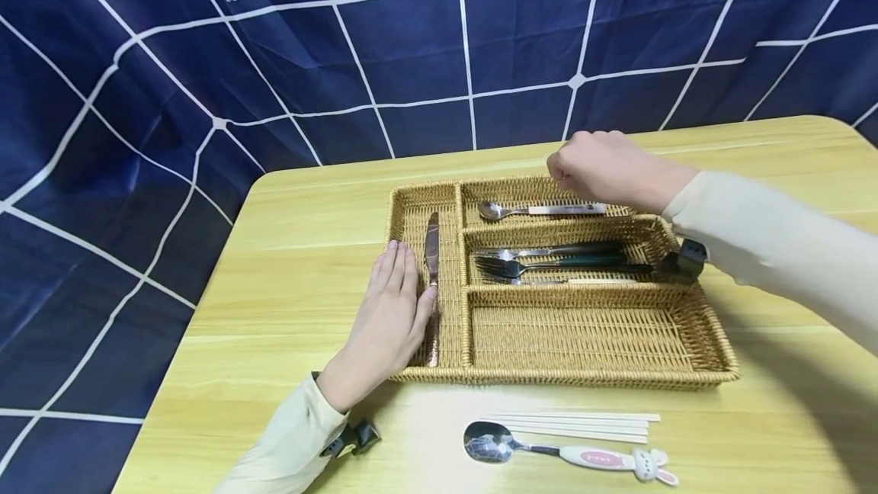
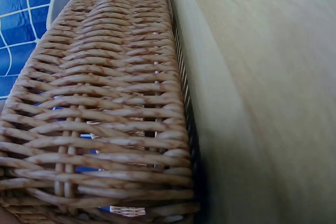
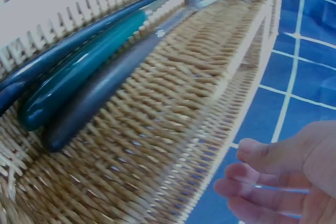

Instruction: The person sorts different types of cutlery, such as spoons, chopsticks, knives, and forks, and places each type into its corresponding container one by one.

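Note:
A wicker cutlery basket with compartments stands on the table. My left hand lies over its left wall, fingers straight, the thumb close to a table knife in the left compartment. Above the back compartment is my right hand. In the right wrist view the right hand has loosely bent fingers with nothing between them. A spoon with a white handle lies below that hand. Several forks fill the middle compartment; their green and dark handles show in the right wrist view.
On the table, in front of the basket, lie several white chopsticks and a spoon with a rabbit handle. A blue cloth with white lines hangs behind the table and along its left.

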